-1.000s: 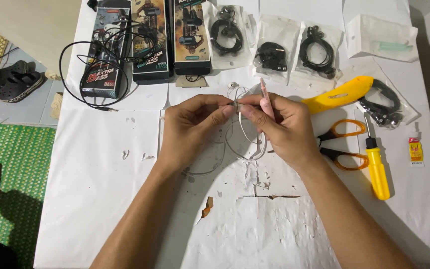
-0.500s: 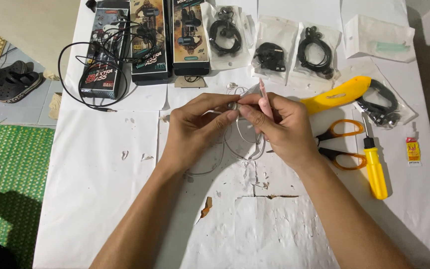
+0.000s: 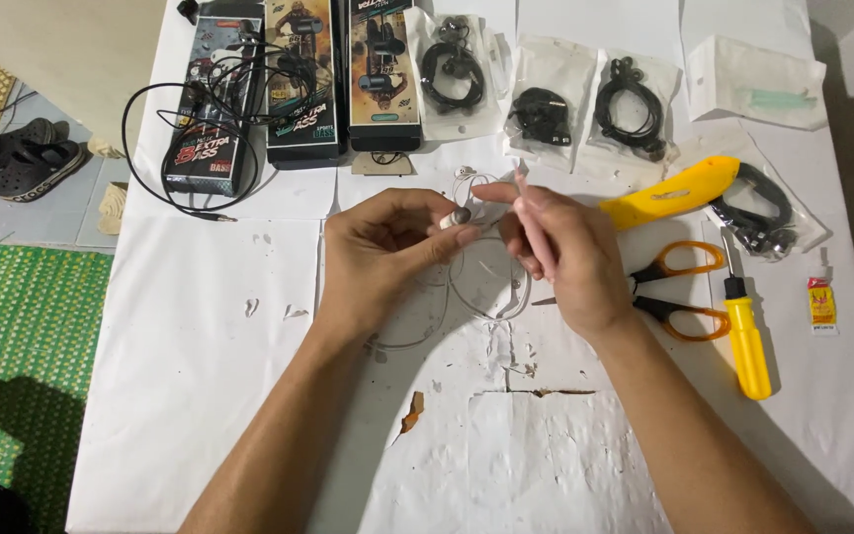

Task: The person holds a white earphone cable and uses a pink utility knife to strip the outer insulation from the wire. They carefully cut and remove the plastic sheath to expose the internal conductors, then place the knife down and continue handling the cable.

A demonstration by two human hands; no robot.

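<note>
Left hand [image 3: 387, 247] pinches a small white earbud [image 3: 459, 217] between thumb and forefinger, closed tightly around it. From my seat, the right hand [image 3: 565, 252] looks curled around a thin pinkish tool [image 3: 534, 225], its fingertips meeting the left hand's just above the surface [image 3: 200, 376]. The earbud's white cable [image 3: 491, 297] droops in loose loops beneath both hands onto the white cover.

I judge the earbud light, hard and smooth, so easy to lose from a pinch; the cable is limp and thin and would likely tear at the joint if tugged. Best hold, I think, is on the bud's body, not the wire.

Further out, to the right lie orange-handled scissors [image 3: 679, 287], a yellow screwdriver [image 3: 746, 336], a yellow utility knife [image 3: 674, 190] and a small glue sachet [image 3: 821, 305]. Across the far edge sit boxed earphones [image 3: 303, 84] and bagged black earphones [image 3: 546, 109]; a loose black cable [image 3: 165, 148] sprawls at the left. Nothing crowds the hands, though the dangling cable could snag the scissors.
</note>
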